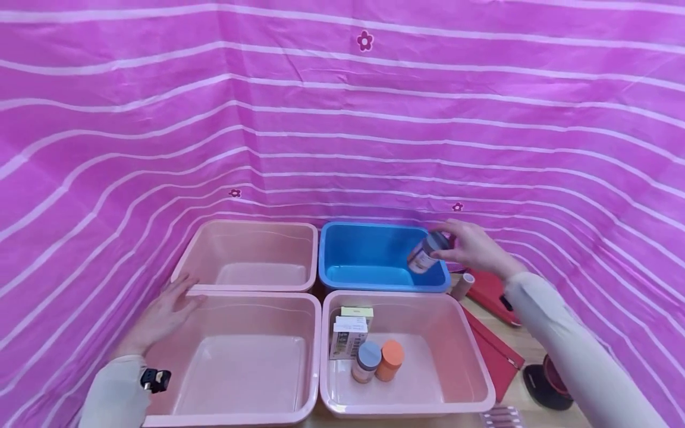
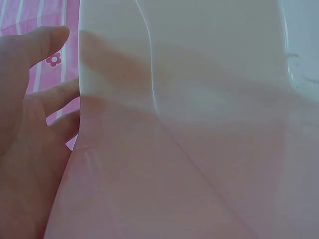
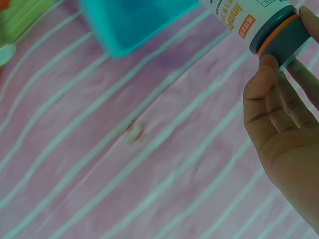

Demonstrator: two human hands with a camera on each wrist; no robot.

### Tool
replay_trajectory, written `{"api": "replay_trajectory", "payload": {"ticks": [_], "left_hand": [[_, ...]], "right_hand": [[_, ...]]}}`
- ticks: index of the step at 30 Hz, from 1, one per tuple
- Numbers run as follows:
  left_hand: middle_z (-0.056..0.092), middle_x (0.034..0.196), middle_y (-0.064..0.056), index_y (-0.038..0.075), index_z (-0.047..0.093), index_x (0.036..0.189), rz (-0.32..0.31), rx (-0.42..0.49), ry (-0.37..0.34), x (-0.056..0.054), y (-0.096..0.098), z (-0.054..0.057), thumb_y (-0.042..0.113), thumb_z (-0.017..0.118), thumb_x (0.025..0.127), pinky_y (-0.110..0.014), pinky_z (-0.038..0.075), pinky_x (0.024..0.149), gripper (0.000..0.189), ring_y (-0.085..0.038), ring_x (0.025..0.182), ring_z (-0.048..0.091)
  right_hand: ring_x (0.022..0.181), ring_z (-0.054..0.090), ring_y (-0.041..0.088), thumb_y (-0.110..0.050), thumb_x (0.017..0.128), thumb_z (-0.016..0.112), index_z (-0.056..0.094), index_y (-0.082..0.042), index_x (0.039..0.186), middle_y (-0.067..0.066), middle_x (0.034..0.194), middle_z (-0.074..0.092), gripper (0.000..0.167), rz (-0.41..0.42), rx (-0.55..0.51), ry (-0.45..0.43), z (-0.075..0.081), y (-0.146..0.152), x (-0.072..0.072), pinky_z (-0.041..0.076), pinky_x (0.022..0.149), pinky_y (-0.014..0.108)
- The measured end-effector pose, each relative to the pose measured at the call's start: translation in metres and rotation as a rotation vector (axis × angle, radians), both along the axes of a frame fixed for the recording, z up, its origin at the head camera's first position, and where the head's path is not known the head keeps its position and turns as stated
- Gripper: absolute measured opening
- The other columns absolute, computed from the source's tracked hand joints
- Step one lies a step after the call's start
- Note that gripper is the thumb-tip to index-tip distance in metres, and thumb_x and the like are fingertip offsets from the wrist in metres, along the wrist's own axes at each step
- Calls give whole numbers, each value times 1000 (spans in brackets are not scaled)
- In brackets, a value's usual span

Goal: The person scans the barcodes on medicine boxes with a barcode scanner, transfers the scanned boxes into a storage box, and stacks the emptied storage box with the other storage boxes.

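My right hand (image 1: pixel 476 246) grips a pill bottle (image 1: pixel 421 260) by its dark grey lid, holding it tilted over the right side of the blue bin (image 1: pixel 364 252). In the right wrist view, thumb and fingertips pinch that lid, which has an orange ring below it; the white label (image 3: pixel 232 15) carries orange print. My left hand (image 1: pixel 166 318) is at the left edge of the front left pink bin (image 1: pixel 251 374), fingers loosely spread. The left wrist view shows some fingers passing behind the bin's wall (image 2: pixel 119 164).
The front right pink bin (image 1: pixel 455 362) contains small boxes (image 1: pixel 348 339), a grey-lidded jar (image 1: pixel 367 361) and an orange bottle (image 1: pixel 390 359). Another pink bin (image 1: pixel 262 273) stands back left. Right of the bins lie red pouches (image 1: pixel 492 351), a small tube (image 1: pixel 462 285) and a dark round object (image 1: pixel 548 383).
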State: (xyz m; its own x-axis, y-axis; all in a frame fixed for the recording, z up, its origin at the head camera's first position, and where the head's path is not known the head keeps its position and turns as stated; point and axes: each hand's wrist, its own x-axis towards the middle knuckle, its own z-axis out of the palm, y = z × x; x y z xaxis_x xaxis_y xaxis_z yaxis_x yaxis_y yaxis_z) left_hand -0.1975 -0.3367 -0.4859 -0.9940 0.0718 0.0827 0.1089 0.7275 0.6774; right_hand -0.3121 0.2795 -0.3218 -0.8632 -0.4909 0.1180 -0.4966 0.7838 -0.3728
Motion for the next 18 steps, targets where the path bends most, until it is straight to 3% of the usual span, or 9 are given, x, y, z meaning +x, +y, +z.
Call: {"api": "replay_trajectory", "payload": {"ticks": [5,9,18], "left_hand": [[21,165,-33,-4,41,153,12,-10,22,-1,0,0,37,60,103,-83,20,109,67,-63,147,15],[22,165,-31,-2,42,153,21,-8,22,-3,0,1,38,61,103,-83,18,111,67,-62,149,13],[21,168,-26,2,43,153,56,-15,13,2,-2,1,40,61,103,-84,20,109,66,-60,149,16]], "right_hand": [[114,67,30,-24,88,84,60,-10,141,12,129,68,60,85,9,-20,-21,-55,-47,60,95,51],[113,66,31,-21,88,83,63,-7,138,14,128,69,55,143,42,-48,-47,-93,-78,60,95,49],[114,67,36,-18,89,82,63,-2,136,17,124,70,53,172,159,-116,-105,-158,-118,58,99,53]]}}
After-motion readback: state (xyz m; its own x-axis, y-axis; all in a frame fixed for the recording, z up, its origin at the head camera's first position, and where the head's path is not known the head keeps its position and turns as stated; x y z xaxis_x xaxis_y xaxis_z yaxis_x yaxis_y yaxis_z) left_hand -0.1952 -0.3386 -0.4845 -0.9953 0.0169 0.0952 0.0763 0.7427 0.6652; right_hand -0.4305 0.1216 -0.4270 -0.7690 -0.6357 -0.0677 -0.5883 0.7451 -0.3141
